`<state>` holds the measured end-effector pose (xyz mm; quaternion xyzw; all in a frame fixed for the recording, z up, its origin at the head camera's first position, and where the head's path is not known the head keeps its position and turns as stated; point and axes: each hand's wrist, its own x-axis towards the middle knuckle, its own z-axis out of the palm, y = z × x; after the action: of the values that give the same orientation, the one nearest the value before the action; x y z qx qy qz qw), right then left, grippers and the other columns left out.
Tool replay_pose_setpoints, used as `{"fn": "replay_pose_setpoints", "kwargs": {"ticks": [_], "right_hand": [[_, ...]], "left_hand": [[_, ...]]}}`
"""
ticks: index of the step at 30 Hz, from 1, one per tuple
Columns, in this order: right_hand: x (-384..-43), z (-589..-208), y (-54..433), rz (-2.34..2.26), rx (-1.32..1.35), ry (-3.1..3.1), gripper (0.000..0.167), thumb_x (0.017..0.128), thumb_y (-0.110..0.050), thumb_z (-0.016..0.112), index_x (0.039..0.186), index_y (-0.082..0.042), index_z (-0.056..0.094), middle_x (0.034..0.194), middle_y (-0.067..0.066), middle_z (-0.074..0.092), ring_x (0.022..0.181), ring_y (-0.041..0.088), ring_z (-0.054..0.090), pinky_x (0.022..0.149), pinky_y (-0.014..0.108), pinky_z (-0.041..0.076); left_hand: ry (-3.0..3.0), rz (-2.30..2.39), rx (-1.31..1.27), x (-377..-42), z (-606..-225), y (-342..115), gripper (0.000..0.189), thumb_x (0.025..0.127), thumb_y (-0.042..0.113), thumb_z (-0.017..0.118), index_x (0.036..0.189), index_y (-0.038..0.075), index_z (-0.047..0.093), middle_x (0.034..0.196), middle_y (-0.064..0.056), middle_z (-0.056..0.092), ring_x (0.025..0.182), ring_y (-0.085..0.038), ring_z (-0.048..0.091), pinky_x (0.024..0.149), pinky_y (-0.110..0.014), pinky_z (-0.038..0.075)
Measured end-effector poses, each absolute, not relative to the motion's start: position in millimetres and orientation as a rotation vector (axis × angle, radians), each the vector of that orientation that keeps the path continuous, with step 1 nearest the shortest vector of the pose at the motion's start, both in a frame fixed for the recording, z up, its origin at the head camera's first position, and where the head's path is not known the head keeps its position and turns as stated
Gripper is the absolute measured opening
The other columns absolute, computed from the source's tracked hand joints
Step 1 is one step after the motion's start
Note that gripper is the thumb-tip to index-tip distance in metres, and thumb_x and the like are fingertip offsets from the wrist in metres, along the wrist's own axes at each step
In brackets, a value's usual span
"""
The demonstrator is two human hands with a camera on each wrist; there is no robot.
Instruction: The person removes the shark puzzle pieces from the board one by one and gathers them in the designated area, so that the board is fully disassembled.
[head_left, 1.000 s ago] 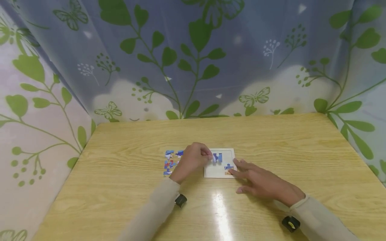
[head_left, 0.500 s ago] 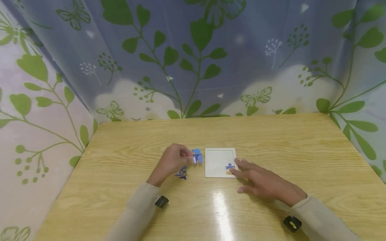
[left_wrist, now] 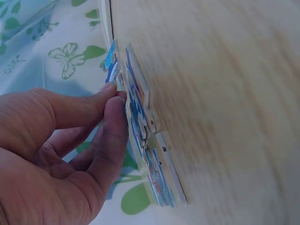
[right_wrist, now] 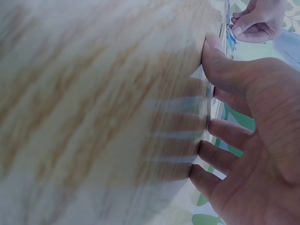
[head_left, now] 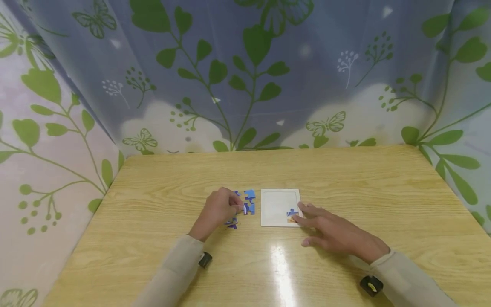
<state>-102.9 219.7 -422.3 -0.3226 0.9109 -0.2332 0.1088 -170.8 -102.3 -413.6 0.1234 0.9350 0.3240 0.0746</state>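
Observation:
In the head view my left hand [head_left: 220, 211] pinches a blue jigsaw piece [head_left: 249, 208] between thumb and finger. It is low over the loose jigsaw pieces [head_left: 250, 194], left of the white puzzle tray [head_left: 274, 190]. The left wrist view has the left hand [left_wrist: 70, 140] with the held piece [left_wrist: 111, 63] tilted close beside the other pieces [left_wrist: 161, 176]. My right hand [head_left: 331, 230] lies with fingers spread at the tray's right edge. Its index finger touches a blue and orange piece [head_left: 292, 213] in the tray's lower right corner.
Wooden tabletop [head_left: 153, 187] surrounds the tray and pieces. A printed curtain [head_left: 215, 85] with leaves and butterflies stands along the back and sides of the table. Black wrist cameras [head_left: 371, 285] are strapped under both sleeves.
My left hand has drawn back from over the tray to the loose pieces on the left, carrying the blue jigsaw piece, and has lowered slightly. The right hand stays in place.

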Motion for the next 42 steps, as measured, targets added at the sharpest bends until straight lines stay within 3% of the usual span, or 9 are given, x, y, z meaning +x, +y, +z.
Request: {"fn": "replay_pose_setpoints", "kwargs": {"ticks": [14,30,42], "right_hand": [[-103.0,-423.3,220.2,-0.696,-0.938,2.671,0.066,0.094,-0.034,0.071,0.149,-0.004,0.047,0.159,0.029,0.026,0.144,0.051,0.027,0.111,0.065,0.030],[-104.4,-422.8,218.4,-0.684,-0.949,2.688,0.065,0.094,-0.034,0.071,0.147,-0.004,0.049,0.158,0.028,0.029,0.144,0.050,0.029,0.111,0.063,0.031],[-104.0,-422.1,219.0,-0.636,-0.964,2.701,0.064,0.094,-0.035,0.071,0.147,-0.004,0.050,0.158,0.029,0.029,0.143,0.051,0.030,0.109,0.062,0.034]], "left_hand": [[2.822,0.955,0.540,-170.7,-406.3,-80.2,0.008,0.087,0.004,0.078,0.079,0.006,0.078,0.080,-0.002,0.074,0.070,-0.012,0.064,0.065,-0.029,0.055],[2.641,0.951,0.616,-165.5,-416.4,-7.2,0.004,0.086,0.010,0.081,0.088,0.008,0.078,0.081,0.002,0.071,0.072,-0.008,0.062,0.068,-0.023,0.051],[2.617,1.000,0.572,-162.9,-421.0,3.3,0.004,0.088,0.010,0.079,0.085,0.009,0.077,0.077,0.005,0.068,0.066,-0.007,0.059,0.062,-0.021,0.049]]}}
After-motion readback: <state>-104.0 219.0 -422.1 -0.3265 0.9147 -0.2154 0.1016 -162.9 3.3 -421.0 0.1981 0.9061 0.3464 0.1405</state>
